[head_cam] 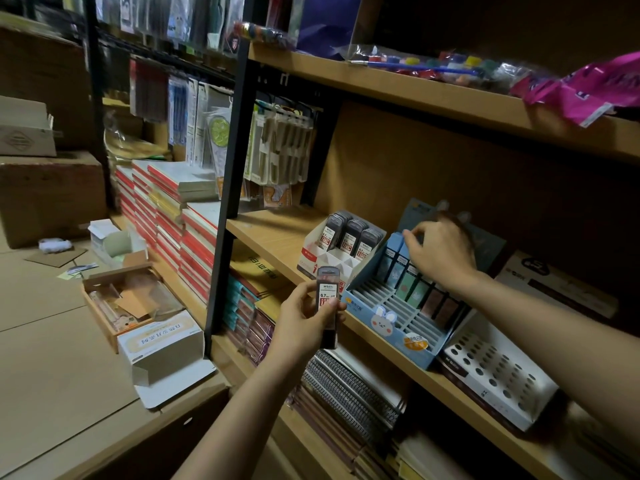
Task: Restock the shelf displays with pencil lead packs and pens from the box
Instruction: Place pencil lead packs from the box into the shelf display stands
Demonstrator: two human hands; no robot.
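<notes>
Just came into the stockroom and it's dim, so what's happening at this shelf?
A person is restocking stationery displays. The left hand holds a pack of 0.7 pencil leads in front of the white lead display, which has three packs in its back row. The right hand reaches into the blue rabbit-printed display, fingers pinching a pack in its back row; its front slots are bare.

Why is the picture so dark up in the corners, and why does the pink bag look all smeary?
In the head view, light falls mostly on the middle shelf and both hands, while the corners sink into shadow; the pink bag at the right edge is smeared by motion blur and wide-angle stretching; the right hand is slightly blurred too, but the lead pack in the left hand reads fairly sharp.
</notes>
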